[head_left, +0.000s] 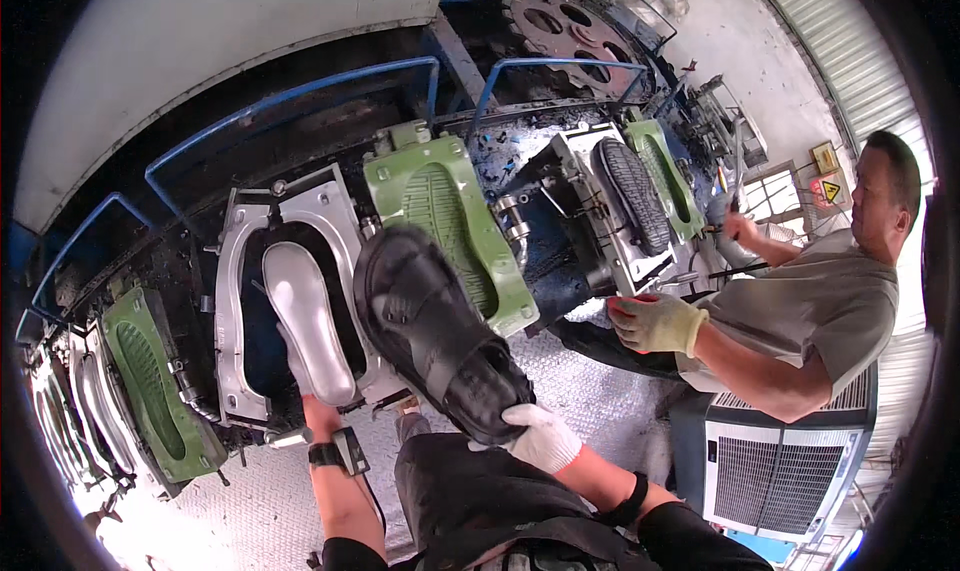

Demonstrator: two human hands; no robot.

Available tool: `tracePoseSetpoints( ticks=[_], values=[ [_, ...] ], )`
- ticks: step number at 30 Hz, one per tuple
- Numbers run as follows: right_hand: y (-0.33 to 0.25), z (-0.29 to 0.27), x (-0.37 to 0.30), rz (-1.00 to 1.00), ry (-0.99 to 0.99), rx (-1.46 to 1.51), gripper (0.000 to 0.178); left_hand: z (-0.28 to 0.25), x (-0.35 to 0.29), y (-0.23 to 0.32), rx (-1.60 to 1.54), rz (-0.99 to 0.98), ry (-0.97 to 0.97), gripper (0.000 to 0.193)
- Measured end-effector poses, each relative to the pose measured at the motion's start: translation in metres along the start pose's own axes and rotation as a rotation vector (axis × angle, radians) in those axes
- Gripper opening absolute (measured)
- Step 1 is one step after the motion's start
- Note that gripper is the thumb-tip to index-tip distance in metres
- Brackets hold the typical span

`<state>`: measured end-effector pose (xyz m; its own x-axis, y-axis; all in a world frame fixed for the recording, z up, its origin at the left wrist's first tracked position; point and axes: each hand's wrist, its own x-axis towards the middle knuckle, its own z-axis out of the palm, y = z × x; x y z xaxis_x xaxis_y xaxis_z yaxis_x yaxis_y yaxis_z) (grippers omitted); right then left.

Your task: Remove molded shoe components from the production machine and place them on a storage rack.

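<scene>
My right hand [540,438], in a white knit glove, grips the heel end of a black strappy sandal [440,321]. The sandal tilts with its toe up and away, in front of an open shoe mould. Left of it is a shiny silver foot form [308,311] within the cut-out of a silver mould frame [229,321]. My left hand [294,361] is at the near left side of the foot form, mostly hidden behind it; its fingers do not show. Right of the sandal lies a green mould half [515,306] with a ribbed sole-shaped hollow.
Another green mould half [195,451] stands at the left. At the right, a black sole [632,196] sits in another mould. A co-worker's gloved hand [655,323] is near that mould; their other hand [741,229] holds a tool. Blue rails [290,91] run behind; a grilled unit [785,471] stands lower right.
</scene>
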<state>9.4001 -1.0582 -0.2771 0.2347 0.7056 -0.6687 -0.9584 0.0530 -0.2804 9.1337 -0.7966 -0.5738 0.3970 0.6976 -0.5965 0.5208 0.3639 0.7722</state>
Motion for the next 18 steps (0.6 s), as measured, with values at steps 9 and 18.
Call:
tracePoseSetpoints(
  ticks=[9, 18],
  values=[
    [-0.065, -0.079, -0.079, 0.018, -0.129, 0.094, 0.069, 0.115, -0.153, -0.021, -0.714, -0.077, 0.385, 0.047],
    [-0.144, -0.137, -0.158, -0.085, -0.088, 0.042, 0.074, 0.353, -0.168, 0.003, -0.211, 0.186, -0.706, 0.044]
  ],
)
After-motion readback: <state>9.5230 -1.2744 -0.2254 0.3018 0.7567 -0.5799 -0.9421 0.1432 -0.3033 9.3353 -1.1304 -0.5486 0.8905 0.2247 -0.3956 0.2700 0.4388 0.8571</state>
